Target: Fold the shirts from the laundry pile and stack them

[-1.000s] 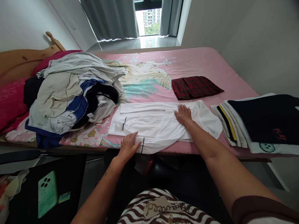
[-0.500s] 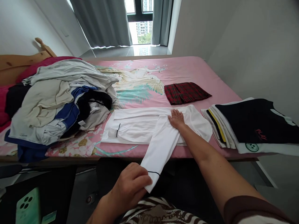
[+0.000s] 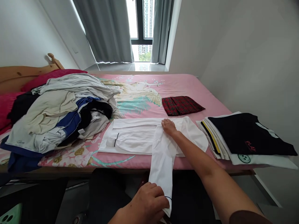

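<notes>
A white long-sleeved shirt [image 3: 137, 140] lies folded lengthwise on the bed, one sleeve laid along it with its black-striped cuff to the left. The other sleeve [image 3: 162, 161] hangs over the bed's front edge towards me. My left hand [image 3: 149, 202] pinches that sleeve at the cuff, beside its thin black stripe. Flat on the shirt, at the top of this sleeve, rests my right hand [image 3: 169, 127], its fingers stretched out.
A heap of loose clothes [image 3: 53, 115] fills the bed's left side. Beyond the shirt lies a red plaid garment [image 3: 182, 105]. Folded clothes [image 3: 247, 133] are stacked at the right, a black one on top. A green phone [image 3: 11, 214] sits at the lower left.
My left hand has moved right with the cuff, so the sleeve hangs straighter towards me. My right hand stays on the shirt. The view has tilted up a little.
</notes>
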`<state>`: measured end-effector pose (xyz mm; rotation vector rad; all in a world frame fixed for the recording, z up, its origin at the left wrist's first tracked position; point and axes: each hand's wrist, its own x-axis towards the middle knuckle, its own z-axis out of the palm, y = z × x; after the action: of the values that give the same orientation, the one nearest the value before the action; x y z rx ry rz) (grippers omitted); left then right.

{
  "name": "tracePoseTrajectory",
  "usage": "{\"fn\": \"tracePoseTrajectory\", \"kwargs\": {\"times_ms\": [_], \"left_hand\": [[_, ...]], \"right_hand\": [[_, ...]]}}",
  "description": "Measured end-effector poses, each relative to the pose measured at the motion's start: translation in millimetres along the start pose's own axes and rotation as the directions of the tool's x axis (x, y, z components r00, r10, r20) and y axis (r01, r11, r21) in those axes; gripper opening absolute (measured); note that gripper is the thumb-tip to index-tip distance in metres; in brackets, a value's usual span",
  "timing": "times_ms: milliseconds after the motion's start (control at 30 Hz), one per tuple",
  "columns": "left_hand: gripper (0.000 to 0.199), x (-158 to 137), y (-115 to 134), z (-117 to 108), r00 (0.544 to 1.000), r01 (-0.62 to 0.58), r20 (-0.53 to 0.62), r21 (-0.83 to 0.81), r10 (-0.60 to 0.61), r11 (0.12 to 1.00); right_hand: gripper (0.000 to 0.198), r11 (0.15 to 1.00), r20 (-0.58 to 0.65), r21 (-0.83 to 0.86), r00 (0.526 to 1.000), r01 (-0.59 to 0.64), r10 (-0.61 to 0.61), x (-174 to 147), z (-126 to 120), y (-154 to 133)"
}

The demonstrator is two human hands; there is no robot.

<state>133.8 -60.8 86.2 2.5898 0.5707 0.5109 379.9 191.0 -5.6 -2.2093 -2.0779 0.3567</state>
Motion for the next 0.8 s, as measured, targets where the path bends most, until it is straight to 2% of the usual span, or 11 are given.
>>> {"fn": "tracePoseTrajectory", "kwargs": {"times_ms": [100, 200, 333, 467, 533, 633, 700, 800], "left_hand": [[0.018, -5, 0, -5, 0.999, -0.028, -0.036, -0.014, 0.028, 1.0], [0.021, -7, 1, -20, 0.999, 0.011, -0.034, -0.042, -0.013, 0.999], [0.023, -10, -6, -43, 0.996, 0.072, -0.053, -0.068, -0.075, 0.995], [0.028, -17, -31, -66, 0.979, 0.131, -0.133, -0.151, -0.152, 0.98], [0.027, -19, -47, -77, 0.946, 0.201, -0.218, -0.181, -0.239, 0.963], [0.02, -14, -68, -96, 0.863, 0.322, -0.351, -0.171, -0.363, 0.931], [0.021, -4, -83, -112, 0.823, 0.393, -0.389, -0.136, -0.414, 0.909], [0.029, 17, -112, -137, 0.759, 0.5, -0.436, -0.085, -0.483, 0.862]], "right_hand": [[0.054, 0.998, 0.054, 0.024, 0.997, 0.05, -0.051, -6, 18, -16], [0.058, 0.991, 0.101, 0.135, 0.994, 0.022, -0.036, -7, 22, -19], [0.052, 0.925, 0.11, 0.376, 0.988, 0.056, -0.105, -1, -10, -4], [0.056, 0.87, -0.045, 0.482, 0.995, 0.101, -0.09, -15, -44, 19], [0.055, 0.794, -0.171, 0.594, 0.985, 0.131, -0.034, -33, -49, 30], [0.046, 0.659, -0.317, 0.732, 0.943, 0.175, 0.102, -68, -47, 40], [0.041, 0.651, -0.357, 0.742, 0.916, 0.161, 0.18, -90, -44, 41], [0.038, 0.685, -0.415, 0.714, 0.875, 0.142, 0.251, -113, -42, 36]]}}
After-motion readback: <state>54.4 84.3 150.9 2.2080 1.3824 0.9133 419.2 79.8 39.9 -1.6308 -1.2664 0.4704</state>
